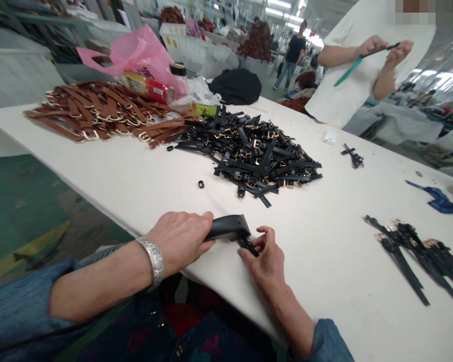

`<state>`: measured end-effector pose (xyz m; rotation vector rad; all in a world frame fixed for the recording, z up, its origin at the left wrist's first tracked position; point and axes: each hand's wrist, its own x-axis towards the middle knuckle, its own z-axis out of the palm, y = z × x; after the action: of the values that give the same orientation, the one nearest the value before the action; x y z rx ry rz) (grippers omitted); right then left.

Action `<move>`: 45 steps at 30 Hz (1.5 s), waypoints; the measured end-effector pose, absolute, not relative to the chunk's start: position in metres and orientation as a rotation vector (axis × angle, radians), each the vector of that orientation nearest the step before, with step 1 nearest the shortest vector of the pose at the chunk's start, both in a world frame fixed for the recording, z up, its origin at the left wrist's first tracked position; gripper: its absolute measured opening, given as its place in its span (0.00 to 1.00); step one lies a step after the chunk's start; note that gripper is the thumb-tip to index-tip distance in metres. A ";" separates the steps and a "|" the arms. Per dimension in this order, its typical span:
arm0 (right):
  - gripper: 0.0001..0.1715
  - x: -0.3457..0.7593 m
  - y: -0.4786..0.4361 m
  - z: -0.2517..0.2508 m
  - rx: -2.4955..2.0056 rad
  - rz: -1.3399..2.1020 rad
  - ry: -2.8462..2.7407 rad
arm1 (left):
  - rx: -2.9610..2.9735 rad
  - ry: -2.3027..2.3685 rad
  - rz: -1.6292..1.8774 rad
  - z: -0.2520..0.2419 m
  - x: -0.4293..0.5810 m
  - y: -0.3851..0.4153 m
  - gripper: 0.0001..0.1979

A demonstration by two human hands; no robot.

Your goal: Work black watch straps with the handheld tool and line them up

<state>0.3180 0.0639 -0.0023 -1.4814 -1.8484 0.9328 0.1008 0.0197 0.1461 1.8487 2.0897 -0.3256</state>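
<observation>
My left hand (pixel 179 236), with a silver bracelet at the wrist, is closed around a smooth black strap (pixel 228 226) that curves out toward the right. My right hand (pixel 266 254) pinches a narrow dark piece (pixel 250 246) at the strap's far end, thumb below and fingers above. Whether that piece belongs to the same strap I cannot tell. Beyond my hands lies a heap of short black buckle straps (pixel 264 156) with gold buckles. A small black loop (pixel 201 184) rests on the table between the heap and my left hand.
Brown buckle straps (pixel 98 108) are piled at the back left of the white table (pixel 143 183), beside a pink plastic bag (pixel 139 53) and a dark cloth (pixel 237 85). Bundled black straps (pixel 419 256) lie at the right. Across the table, a person (pixel 366 65) holds a strap.
</observation>
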 end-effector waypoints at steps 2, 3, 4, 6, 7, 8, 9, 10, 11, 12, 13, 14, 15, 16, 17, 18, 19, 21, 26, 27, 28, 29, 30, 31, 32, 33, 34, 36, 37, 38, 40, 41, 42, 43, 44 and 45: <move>0.27 0.319 0.067 -0.002 -1.498 0.970 -1.847 | 1.849 2.090 -0.363 0.146 0.097 0.022 0.17; 0.25 0.320 0.068 -0.001 -1.506 0.977 -1.850 | 1.849 2.087 -0.384 0.145 0.094 0.022 0.18; 0.22 0.319 0.068 0.001 -1.511 0.976 -1.861 | 1.847 2.088 -0.390 0.143 0.088 0.021 0.19; 0.16 0.318 0.066 0.006 -1.506 0.952 -1.901 | 1.832 2.100 -0.400 0.138 0.076 0.016 0.22; 0.14 0.317 0.065 0.008 -1.499 0.933 -1.920 | 1.823 2.110 -0.406 0.135 0.069 0.012 0.24; 0.13 0.316 0.064 0.011 -1.491 0.919 -1.933 | 1.813 2.119 -0.414 0.132 0.063 0.008 0.26; 0.12 0.315 0.063 0.013 -1.485 0.910 -1.937 | 1.808 2.128 -0.416 0.129 0.058 0.004 0.27; 0.12 0.314 0.062 0.015 -1.480 0.909 -1.932 | 1.812 2.131 -0.412 0.127 0.055 -0.001 0.27; 0.12 0.314 0.062 0.016 -1.476 0.914 -1.926 | 1.820 2.129 -0.408 0.125 0.055 -0.004 0.27; 0.12 0.313 0.062 0.016 -1.475 0.919 -1.919 | 1.830 2.121 -0.410 0.125 0.056 -0.007 0.27; 0.12 0.313 0.062 0.017 -1.476 0.921 -1.913 | 1.838 2.110 -0.422 0.126 0.060 -0.009 0.25; 0.12 0.313 0.062 0.016 -1.478 0.921 -1.909 | 1.845 2.095 -0.441 0.128 0.066 -0.010 0.24; 0.13 0.313 0.062 0.016 -1.480 0.918 -1.907 | 1.850 2.077 -0.464 0.130 0.072 -0.009 0.23; 0.13 0.312 0.062 0.016 -1.484 0.915 -1.905 | 1.853 2.062 -0.484 0.133 0.079 -0.006 0.22; 0.14 0.312 0.063 0.015 -1.489 0.914 -1.900 | 1.856 2.053 -0.493 0.135 0.086 -0.003 0.21; 0.15 0.312 0.063 0.015 -1.494 0.915 -1.891 | 1.864 2.048 -0.491 0.137 0.093 0.001 0.21; 0.15 0.312 0.063 0.015 -1.500 0.919 -1.880 | 1.870 2.050 -0.483 0.138 0.098 0.005 0.21; 0.16 0.311 0.064 0.015 -1.504 0.934 -1.858 | 1.878 2.062 -0.459 0.138 0.105 0.015 0.22; 0.14 0.310 0.063 0.018 -1.491 0.943 -1.850 | 1.873 2.075 -0.355 0.130 0.091 0.031 0.26; 0.13 0.310 0.063 0.018 -1.494 0.950 -1.857 | 1.866 2.081 -0.335 0.129 0.082 0.031 0.27; 0.12 0.310 0.063 0.019 -1.497 0.959 -1.864 | 1.857 2.094 -0.319 0.129 0.072 0.030 0.28; 0.11 0.310 0.063 0.019 -1.500 0.969 -1.872 | 1.845 2.105 -0.309 0.128 0.061 0.028 0.29; 0.11 0.310 0.062 0.019 -1.501 0.978 -1.879 | 1.836 2.116 -0.296 0.128 0.051 0.025 0.31; 0.11 0.310 0.062 0.019 -1.501 0.983 -1.881 | 1.828 2.123 -0.282 0.127 0.042 0.021 0.32; 0.10 0.310 0.062 0.019 -1.501 0.985 -1.880 | 1.825 2.124 -0.255 0.127 0.036 0.016 0.32; 0.10 0.310 0.062 0.019 -1.501 0.988 -1.877 | 1.825 2.119 -0.240 0.127 0.032 0.012 0.32; 0.10 0.310 0.062 0.019 -1.501 0.990 -1.874 | 1.831 2.110 -0.234 0.126 0.032 0.008 0.32; 0.10 0.310 0.063 0.019 -1.502 0.990 -1.868 | 1.856 2.086 -0.278 0.125 0.040 0.003 0.31; 0.10 0.310 0.063 0.018 -1.499 0.989 -1.867 | 1.869 2.077 -0.328 0.125 0.047 0.002 0.30; 0.10 0.310 0.063 0.017 -1.496 0.987 -1.867 | 1.881 2.071 -0.375 0.126 0.056 0.002 0.30; 0.11 0.311 0.064 0.015 -1.498 0.978 -1.865 | 1.881 2.073 -0.437 0.128 0.072 0.007 0.29; 0.11 0.311 0.065 0.013 -1.502 0.974 -1.862 | 1.875 2.082 -0.446 0.130 0.078 0.010 0.29; 0.11 0.312 0.066 0.011 -1.506 0.971 -1.858 | 1.867 2.095 -0.442 0.131 0.082 0.014 0.29; 0.11 0.313 0.067 0.009 -1.507 0.972 -1.854 | 1.860 2.109 -0.430 0.132 0.085 0.018 0.29; 0.11 0.314 0.067 0.007 -1.503 0.979 -1.851 | 1.853 2.121 -0.420 0.132 0.086 0.023 0.29; 0.12 0.315 0.068 0.005 -1.495 0.990 -1.849 | 1.845 2.130 -0.408 0.132 0.086 0.027 0.29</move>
<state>0.3148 0.0681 0.0048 -1.4948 -1.8487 0.9897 0.0855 0.0268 0.1321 1.8449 2.1296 -0.4084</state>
